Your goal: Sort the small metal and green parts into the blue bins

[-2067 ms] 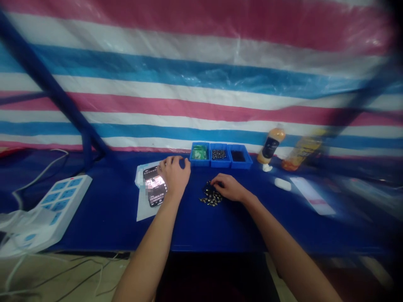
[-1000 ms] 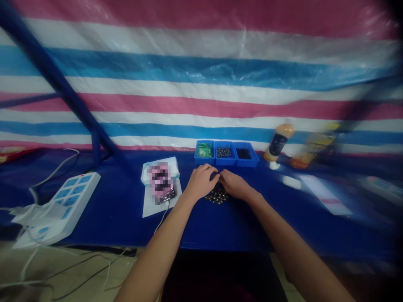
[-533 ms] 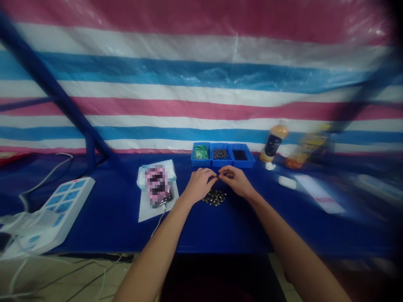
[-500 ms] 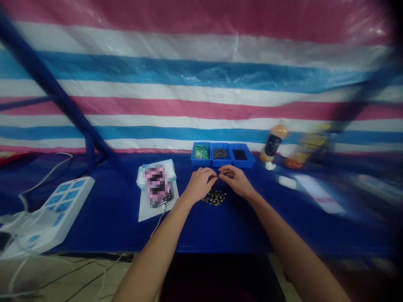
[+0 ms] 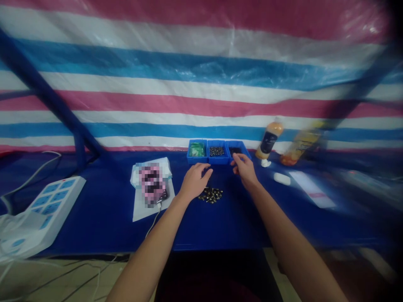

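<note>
My left hand (image 5: pixel 195 181) hovers beside a small pile of brass and dark metal pieces (image 5: pixel 211 195) on the blue table. Its thumb and forefinger are curled close together; anything between them is too small to make out. My right hand (image 5: pixel 245 171) is at the front edge of the right blue bin (image 5: pixel 244 147), which holds small black parts (image 5: pixel 235 150). Its fingers are bent and slightly apart, with nothing visible in them. The middle blue bin (image 5: pixel 218 160) holds small metal pieces (image 5: pixel 216 151); green packets (image 5: pixel 197 149) lie in the left blue bin (image 5: pixel 197 160).
At left, a phone (image 5: pixel 153 182) lies on white paper (image 5: pixel 141 209), near a white power strip (image 5: pixel 59 205) with cables. Two drink bottles (image 5: pixel 269 140) stand at the back right. A white case (image 5: pixel 282 179) and a pale flat slab (image 5: pixel 311 188) lie nearer. A striped sheet (image 5: pixel 201 100) hangs behind.
My hands, fingertips together before, have parted. The right hand has moved right and forward to the bin of black parts; the left stays near the pile. The view has shifted slightly.
</note>
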`<state>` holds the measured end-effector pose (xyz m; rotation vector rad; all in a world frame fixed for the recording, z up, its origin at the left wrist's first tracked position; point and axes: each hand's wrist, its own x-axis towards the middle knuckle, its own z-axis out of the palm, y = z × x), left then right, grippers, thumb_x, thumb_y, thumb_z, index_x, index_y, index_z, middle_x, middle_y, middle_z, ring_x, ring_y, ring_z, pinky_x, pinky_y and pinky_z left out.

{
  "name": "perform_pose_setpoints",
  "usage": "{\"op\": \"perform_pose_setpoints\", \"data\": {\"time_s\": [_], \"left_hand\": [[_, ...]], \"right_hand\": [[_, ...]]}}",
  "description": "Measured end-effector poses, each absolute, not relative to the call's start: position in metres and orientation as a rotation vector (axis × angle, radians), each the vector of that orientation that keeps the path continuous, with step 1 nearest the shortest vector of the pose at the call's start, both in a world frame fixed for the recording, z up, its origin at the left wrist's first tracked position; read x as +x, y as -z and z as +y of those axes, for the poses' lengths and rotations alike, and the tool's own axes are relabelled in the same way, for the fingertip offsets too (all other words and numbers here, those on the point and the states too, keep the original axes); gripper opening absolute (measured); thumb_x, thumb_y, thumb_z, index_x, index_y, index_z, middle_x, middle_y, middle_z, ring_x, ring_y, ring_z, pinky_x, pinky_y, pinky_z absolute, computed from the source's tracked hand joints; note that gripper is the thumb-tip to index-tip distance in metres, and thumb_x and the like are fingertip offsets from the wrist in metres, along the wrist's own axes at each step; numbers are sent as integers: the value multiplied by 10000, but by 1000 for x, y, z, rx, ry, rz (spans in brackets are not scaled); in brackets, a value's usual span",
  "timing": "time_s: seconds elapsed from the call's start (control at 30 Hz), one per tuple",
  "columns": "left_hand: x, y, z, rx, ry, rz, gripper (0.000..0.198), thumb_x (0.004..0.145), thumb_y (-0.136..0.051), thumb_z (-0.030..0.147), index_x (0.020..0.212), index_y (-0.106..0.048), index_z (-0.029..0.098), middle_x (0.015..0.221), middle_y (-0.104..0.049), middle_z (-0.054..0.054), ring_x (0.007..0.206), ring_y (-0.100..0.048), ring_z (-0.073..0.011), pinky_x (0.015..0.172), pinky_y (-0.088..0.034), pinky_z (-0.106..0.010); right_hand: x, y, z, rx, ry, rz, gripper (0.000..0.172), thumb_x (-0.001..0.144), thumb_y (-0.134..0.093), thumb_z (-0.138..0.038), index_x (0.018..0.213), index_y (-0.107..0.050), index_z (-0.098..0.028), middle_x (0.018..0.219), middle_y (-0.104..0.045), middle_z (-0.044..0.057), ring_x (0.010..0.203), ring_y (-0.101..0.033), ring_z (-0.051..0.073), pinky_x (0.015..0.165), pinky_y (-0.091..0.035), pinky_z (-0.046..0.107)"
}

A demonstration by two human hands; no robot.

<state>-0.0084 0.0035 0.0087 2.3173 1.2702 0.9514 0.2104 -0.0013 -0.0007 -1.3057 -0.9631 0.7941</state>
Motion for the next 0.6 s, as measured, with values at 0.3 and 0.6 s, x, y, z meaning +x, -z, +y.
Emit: {"op": "perform_pose_setpoints", "data": {"time_s": [0.3,0.6], "left_hand": [[-21,-4,11,2329,-758,1574,272,906,-486,229,1033,-723,267,1079,-675,-54,978,-638,-244,911,-495,-390],[-18,-4,5,2342,-713,1538,221,921,-506,309,998,-709,267,1008,-678,-48,937,-640,-239,823,-501,-364]], "right_hand": [[200,8,-13,-1378,-498,-1904,200,857,-626,-323,997,-716,-211,845,-701,36,719,-620,166,745,-474,309],[191,14,-10,-1297,-405,-2313,175,898,-587,-247,971,-746,-247,1034,-653,64,923,-622,194,866,-462,317]]}}
